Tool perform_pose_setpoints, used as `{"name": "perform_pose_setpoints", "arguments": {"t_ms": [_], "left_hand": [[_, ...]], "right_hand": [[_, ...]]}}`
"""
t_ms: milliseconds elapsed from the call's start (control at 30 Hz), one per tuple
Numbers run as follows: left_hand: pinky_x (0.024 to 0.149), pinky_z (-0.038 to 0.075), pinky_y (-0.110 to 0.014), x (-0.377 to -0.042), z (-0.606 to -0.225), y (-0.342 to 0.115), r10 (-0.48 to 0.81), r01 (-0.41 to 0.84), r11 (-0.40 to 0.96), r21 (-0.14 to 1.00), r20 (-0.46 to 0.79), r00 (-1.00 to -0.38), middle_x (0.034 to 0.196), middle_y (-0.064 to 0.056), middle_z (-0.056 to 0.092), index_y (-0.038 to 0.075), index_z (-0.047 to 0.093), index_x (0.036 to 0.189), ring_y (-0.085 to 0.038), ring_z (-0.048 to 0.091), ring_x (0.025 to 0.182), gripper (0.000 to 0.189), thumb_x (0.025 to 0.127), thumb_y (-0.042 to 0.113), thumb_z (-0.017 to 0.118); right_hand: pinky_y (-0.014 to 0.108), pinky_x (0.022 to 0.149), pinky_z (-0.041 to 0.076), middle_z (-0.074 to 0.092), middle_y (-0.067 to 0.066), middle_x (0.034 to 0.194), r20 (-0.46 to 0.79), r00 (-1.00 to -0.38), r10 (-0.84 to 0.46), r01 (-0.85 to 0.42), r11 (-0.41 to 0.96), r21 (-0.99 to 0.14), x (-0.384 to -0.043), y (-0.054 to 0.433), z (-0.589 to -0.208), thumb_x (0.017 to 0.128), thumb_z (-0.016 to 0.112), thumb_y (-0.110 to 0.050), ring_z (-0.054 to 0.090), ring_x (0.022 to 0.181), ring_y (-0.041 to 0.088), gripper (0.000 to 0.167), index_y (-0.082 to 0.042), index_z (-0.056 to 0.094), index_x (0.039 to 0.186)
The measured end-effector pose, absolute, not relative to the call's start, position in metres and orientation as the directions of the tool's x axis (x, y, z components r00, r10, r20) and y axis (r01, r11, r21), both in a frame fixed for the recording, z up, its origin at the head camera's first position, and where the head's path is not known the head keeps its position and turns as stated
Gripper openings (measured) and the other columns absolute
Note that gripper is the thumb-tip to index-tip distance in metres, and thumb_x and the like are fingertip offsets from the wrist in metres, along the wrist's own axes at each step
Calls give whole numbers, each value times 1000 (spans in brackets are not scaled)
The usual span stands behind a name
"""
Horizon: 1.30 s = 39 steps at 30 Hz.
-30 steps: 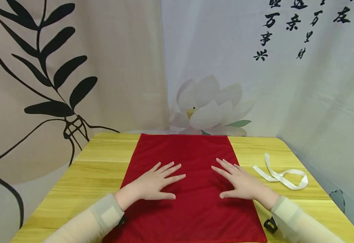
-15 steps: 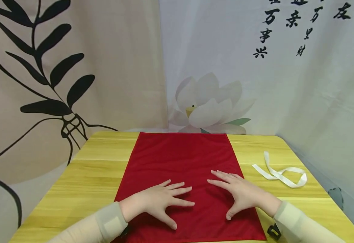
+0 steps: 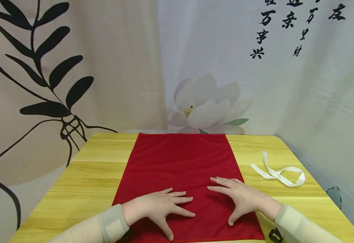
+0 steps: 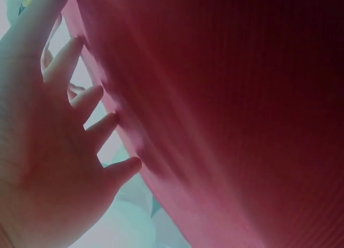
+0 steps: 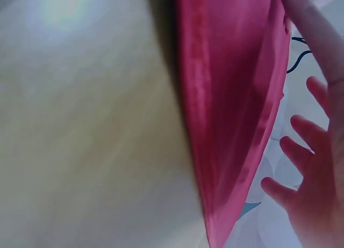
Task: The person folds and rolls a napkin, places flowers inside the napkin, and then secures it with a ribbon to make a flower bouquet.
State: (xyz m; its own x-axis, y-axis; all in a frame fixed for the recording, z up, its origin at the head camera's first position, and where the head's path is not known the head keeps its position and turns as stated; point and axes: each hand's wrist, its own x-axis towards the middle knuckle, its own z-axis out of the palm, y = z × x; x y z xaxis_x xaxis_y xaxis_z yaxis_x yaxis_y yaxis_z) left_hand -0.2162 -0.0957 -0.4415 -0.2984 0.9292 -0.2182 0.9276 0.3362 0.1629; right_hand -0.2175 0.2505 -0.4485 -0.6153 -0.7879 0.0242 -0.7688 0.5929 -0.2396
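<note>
Backdrop point(image 3: 128, 67): hanging behind.
Table point(image 3: 89, 172): bearing red cloth point(image 3: 180, 158), white ribbon point(image 3: 291, 182).
Left hand point(image 3: 158, 206), right hand point(image 3: 242, 195): holding fingers point(image 3: 183, 211) apart, gripping nothing.

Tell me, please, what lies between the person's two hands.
In the head view, only bare red cloth lies between the left hand and the right hand.
</note>
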Motion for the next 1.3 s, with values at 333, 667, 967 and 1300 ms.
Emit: {"name": "perform_pose_setpoints", "arguments": {"t_ms": [333, 667, 967, 1300], "left_hand": [[109, 26, -56, -215, -438, -95, 920, 920, 353, 169, -244, -307, 159, 9, 19, 50, 29, 147, -20, 14, 146, 79, 78, 70, 63], [109, 25, -57, -218, -442, -95, 921, 920, 350, 178, -246, -303, 159, 9, 17, 51, 27, 147, -21, 13, 146, 80, 78, 71, 62], [108, 26, -58, -218, -441, -96, 923, 918, 345, 195, -247, -295, 160, 9, 17, 49, 28, 147, -21, 13, 146, 79, 79, 69, 62], [108, 26, -57, -217, -439, -96, 923, 922, 342, 182, -249, -293, 160, 9, 16, 50, 27, 147, -20, 13, 146, 78, 80, 69, 62]], "right_hand": [[51, 97, 38, 35, 4, 153, 60, -594, -802, -793, 570, -217, -213, 255, -451, 58, 87, -56, 34, 137, 25, 103, -28, 42, 147], [46, 94, 43, 41, -2, 148, 47, -565, -824, -797, 530, -288, -204, 263, -456, 56, 77, -73, 42, 130, 22, 96, -32, 51, 139], [45, 94, 44, 38, -1, 151, -3, -543, -840, -806, 522, -280, -203, 265, -460, 55, 75, -77, 37, 135, 24, 98, -34, 51, 139], [47, 95, 42, 45, -2, 145, 0, -563, -827, -787, 535, -307, -204, 262, -453, 62, 83, -60, 43, 130, 24, 76, -33, 58, 129]]}}
